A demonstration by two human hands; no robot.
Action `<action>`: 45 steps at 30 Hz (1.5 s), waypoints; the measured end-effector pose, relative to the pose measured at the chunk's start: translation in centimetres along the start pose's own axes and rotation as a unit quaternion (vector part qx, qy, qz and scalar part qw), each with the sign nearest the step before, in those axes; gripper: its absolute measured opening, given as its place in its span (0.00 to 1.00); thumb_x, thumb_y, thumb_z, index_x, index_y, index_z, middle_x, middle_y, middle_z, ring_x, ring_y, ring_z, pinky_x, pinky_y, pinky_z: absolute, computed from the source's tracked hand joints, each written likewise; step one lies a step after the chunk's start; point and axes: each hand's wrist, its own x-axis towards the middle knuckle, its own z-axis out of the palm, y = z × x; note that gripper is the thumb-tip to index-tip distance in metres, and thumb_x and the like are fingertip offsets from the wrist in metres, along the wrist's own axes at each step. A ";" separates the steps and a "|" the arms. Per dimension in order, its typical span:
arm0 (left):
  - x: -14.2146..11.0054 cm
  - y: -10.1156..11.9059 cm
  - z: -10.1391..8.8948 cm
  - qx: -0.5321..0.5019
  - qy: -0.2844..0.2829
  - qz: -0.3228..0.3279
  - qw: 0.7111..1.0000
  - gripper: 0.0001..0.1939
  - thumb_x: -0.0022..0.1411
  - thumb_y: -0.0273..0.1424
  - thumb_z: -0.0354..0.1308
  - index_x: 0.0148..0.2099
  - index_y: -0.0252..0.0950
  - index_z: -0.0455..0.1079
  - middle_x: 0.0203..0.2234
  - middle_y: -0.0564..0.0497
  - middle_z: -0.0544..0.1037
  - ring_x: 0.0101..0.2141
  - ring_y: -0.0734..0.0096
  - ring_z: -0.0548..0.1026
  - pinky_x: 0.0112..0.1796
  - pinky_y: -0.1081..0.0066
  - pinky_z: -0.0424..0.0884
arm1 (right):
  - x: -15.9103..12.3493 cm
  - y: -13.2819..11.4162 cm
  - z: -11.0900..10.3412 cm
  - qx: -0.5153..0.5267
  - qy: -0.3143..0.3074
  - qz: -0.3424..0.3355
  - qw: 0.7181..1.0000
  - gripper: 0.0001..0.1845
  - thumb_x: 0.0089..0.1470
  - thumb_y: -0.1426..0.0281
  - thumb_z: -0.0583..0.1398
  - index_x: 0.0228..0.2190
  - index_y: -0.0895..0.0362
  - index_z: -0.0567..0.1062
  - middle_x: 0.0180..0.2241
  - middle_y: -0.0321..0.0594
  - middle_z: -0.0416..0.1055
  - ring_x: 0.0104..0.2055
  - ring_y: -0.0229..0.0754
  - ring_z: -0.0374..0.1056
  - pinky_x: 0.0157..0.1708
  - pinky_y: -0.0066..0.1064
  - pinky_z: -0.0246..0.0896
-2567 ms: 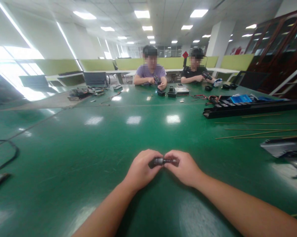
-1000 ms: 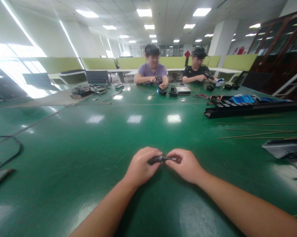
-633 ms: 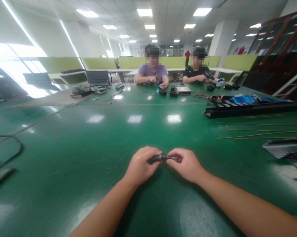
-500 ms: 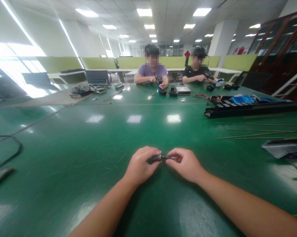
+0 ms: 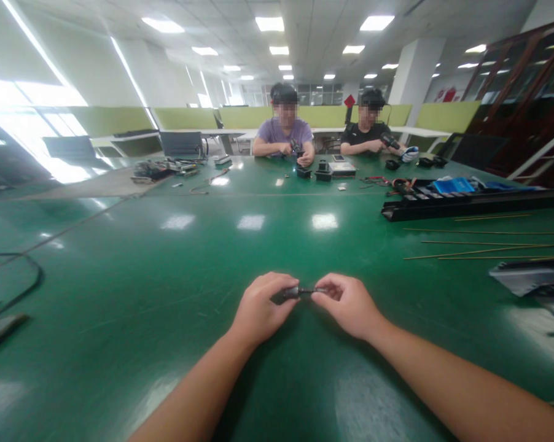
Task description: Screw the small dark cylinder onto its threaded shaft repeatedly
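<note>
My left hand [image 5: 265, 307] is closed, with thumb and fingers pinching a short dark cylinder [image 5: 291, 293] above the green table [image 5: 203, 258]. A thin dark rod [image 5: 307, 290] reaches from the cylinder's right end toward my other hand. The fingertips of my right hand [image 5: 346, 305] are pinched on the far end of this rod, which they partly cover. Both pieces lie roughly level and in line. Their exact kind is too small to make out, and whether they are one piece or two I cannot tell.
Across the table two people work with dark power tools [image 5: 389, 140] and small black housings [image 5: 323, 175]. Thin brass-coloured rods [image 5: 479, 248] and a long black channel [image 5: 443, 207] lie at the right. A black strap [image 5: 32, 282] is at the left edge.
My right hand has shifted slightly right, away from the left. More of the thin rod shows between my hands. The left hand has barely moved.
</note>
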 end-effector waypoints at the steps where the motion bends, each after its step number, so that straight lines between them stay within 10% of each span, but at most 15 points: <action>1: 0.0 0.0 0.0 0.001 0.001 0.000 1.000 0.10 0.57 0.26 0.64 0.43 0.39 0.75 0.39 0.49 0.79 0.40 0.63 0.77 0.43 0.63 0.72 | 0.0 0.0 0.0 0.001 0.002 0.001 1.000 0.08 0.50 0.66 0.64 0.32 0.58 0.78 0.27 0.37 0.75 0.27 0.39 0.68 0.28 0.28 0.61; 34: 0.0 -0.3 -0.7 0.010 0.003 -0.015 1.000 0.11 0.56 0.27 0.64 0.43 0.39 0.75 0.38 0.48 0.79 0.39 0.63 0.77 0.43 0.64 0.74 | 0.2 0.2 -0.4 0.036 0.005 0.008 0.999 0.08 0.49 0.67 0.65 0.31 0.58 0.77 0.29 0.39 0.76 0.30 0.41 0.71 0.32 0.30 0.64; 45: 0.4 -0.6 -1.3 0.018 0.137 -0.174 0.975 0.21 0.58 0.41 0.64 0.51 0.37 0.72 0.40 0.47 0.78 0.39 0.61 0.76 0.46 0.60 0.72 | 0.9 0.2 -0.1 0.324 0.046 0.091 0.941 0.28 0.58 0.46 0.53 0.19 0.55 0.62 0.12 0.29 0.56 0.13 0.34 0.54 0.15 0.27 0.49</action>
